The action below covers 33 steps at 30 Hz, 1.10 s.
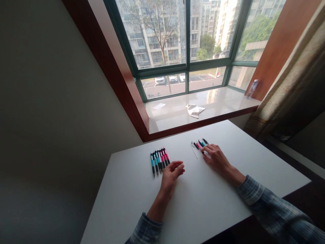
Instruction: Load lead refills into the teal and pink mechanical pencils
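Observation:
A row of several pens [157, 160], blue ones on the left and red ones on the right, lies side by side on the white table. My left hand [172, 174] is just right of and below this row, its fingers curled together; whether anything small is between them is hidden. Over the lower ends of a second group of pen parts [196, 145], coloured black, red and blue, is my right hand [214, 156]. Its fingers touch or cover some of these parts, and what they grip cannot be made out. Thin pale refills [194, 150] lie left of that group.
The white table [132, 196] meets a window sill [167, 122] at its far side. On the sill are a white cloth [195, 110], a flat paper or wrapper [159, 106] and a clear bottle [252, 89]. A curtain [286, 67] hangs at the right.

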{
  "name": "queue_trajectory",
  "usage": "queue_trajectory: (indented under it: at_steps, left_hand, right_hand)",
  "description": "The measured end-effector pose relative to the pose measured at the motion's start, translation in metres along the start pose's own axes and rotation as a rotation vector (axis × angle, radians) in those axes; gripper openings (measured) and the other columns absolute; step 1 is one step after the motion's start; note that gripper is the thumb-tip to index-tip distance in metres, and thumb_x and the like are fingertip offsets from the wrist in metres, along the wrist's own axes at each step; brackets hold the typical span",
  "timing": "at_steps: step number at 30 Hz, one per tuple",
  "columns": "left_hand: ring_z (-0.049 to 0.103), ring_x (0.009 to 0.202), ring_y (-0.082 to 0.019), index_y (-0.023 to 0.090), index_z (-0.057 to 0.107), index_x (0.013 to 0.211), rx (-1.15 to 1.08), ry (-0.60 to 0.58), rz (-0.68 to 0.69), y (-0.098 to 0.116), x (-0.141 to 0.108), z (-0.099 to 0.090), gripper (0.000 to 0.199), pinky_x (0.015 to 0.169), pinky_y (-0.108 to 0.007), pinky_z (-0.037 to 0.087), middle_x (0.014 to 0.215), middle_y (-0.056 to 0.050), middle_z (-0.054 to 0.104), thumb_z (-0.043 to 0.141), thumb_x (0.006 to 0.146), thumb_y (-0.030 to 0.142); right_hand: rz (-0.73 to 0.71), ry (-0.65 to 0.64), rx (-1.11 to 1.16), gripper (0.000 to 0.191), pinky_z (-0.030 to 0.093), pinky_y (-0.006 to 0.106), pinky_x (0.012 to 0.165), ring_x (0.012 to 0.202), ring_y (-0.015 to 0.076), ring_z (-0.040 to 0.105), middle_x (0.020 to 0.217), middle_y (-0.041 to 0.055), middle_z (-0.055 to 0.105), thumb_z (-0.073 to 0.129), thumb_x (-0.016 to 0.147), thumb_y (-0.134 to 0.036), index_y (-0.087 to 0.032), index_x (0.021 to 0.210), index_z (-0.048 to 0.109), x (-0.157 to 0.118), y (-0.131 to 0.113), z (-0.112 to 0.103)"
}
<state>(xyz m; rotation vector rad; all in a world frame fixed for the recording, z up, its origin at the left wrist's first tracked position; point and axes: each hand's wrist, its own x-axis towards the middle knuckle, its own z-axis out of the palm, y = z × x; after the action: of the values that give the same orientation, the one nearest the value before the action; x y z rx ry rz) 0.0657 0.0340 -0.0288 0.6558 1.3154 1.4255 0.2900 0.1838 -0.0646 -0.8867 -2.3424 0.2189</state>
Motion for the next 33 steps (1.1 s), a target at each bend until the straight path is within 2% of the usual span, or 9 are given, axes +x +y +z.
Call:
queue_trajectory:
  at_steps: [7,12,15,18,23,26,29,33]
  left_hand:
    - [0.070,0.079,-0.017,0.015,0.080,0.098,0.048,-0.020,0.007,0.000,-0.001,0.000,0.037,0.081,-0.030,0.055,0.095,-0.009,0.077,0.090,0.070,0.038]
    - [0.072,0.082,-0.020,0.015,0.082,0.103,0.113,-0.047,0.017,0.001,-0.002,0.004,0.038,0.082,-0.032,0.055,0.099,-0.013,0.080,0.087,0.074,0.039]
    - [0.072,0.082,-0.020,0.016,0.082,0.102,0.150,-0.062,0.031,0.004,-0.003,0.006,0.036,0.081,-0.032,0.055,0.097,-0.013,0.080,0.087,0.075,0.039]
    - [0.072,0.082,-0.021,0.016,0.083,0.101,0.172,-0.094,0.045,0.006,-0.003,0.006,0.036,0.080,-0.032,0.055,0.098,-0.013,0.080,0.086,0.075,0.041]
    - [0.072,0.086,-0.024,0.017,0.082,0.101,0.179,-0.134,0.064,0.007,-0.002,0.005,0.038,0.083,-0.035,0.056,0.100,-0.013,0.080,0.084,0.076,0.046]
    - [0.072,0.085,-0.023,0.017,0.080,0.109,0.142,-0.100,0.058,0.006,-0.002,0.005,0.044,0.082,-0.036,0.057,0.102,-0.013,0.079,0.085,0.075,0.045]
    - [0.072,0.081,-0.020,0.019,0.072,0.126,0.114,-0.063,0.046,0.002,-0.001,0.004,0.057,0.079,-0.034,0.057,0.107,-0.013,0.077,0.086,0.075,0.041]
    - [0.071,0.080,-0.017,0.019,0.070,0.127,0.144,-0.065,0.047,-0.004,-0.001,0.003,0.055,0.078,-0.031,0.057,0.109,-0.011,0.074,0.083,0.077,0.037]
  right_hand:
    - [0.026,0.018,0.078,0.017,0.049,0.047,0.095,0.103,0.0283,0.067,0.103,0.0086,0.074,0.060,0.089,-0.013,-0.023,0.099,0.069,-0.001,-0.004,-0.001]
    - [0.043,0.091,0.411,0.010,0.055,0.044,0.085,0.094,0.0259,0.069,0.099,0.0059,0.075,0.063,0.093,-0.021,-0.025,0.099,0.070,0.003,-0.032,-0.007]
    - [0.055,0.027,0.622,0.011,0.058,0.041,0.076,0.084,0.0235,0.070,0.097,0.0051,0.076,0.070,0.091,-0.030,-0.025,0.100,0.071,0.005,-0.057,-0.007]
    - [0.074,-0.042,0.766,0.013,0.058,0.039,0.073,0.079,0.0226,0.070,0.090,0.0045,0.076,0.072,0.090,-0.035,-0.025,0.099,0.073,0.006,-0.077,-0.006]
    - [0.140,-0.097,0.912,0.013,0.059,0.043,0.074,0.079,0.0259,0.072,0.087,0.0051,0.076,0.074,0.090,-0.041,-0.029,0.094,0.075,0.008,-0.092,-0.002]
    - [0.180,-0.079,0.961,0.013,0.061,0.045,0.079,0.084,0.0269,0.073,0.089,0.0047,0.076,0.075,0.088,-0.042,-0.030,0.092,0.074,0.016,-0.088,-0.001]
    - [0.179,0.000,0.923,0.016,0.060,0.043,0.083,0.089,0.0260,0.073,0.094,0.0045,0.077,0.074,0.089,-0.042,-0.028,0.097,0.073,0.031,-0.069,-0.003]
    - [0.073,0.063,0.539,0.014,0.056,0.040,0.081,0.082,0.0228,0.071,0.092,0.0047,0.077,0.065,0.096,-0.035,-0.026,0.098,0.075,0.048,-0.026,-0.001]
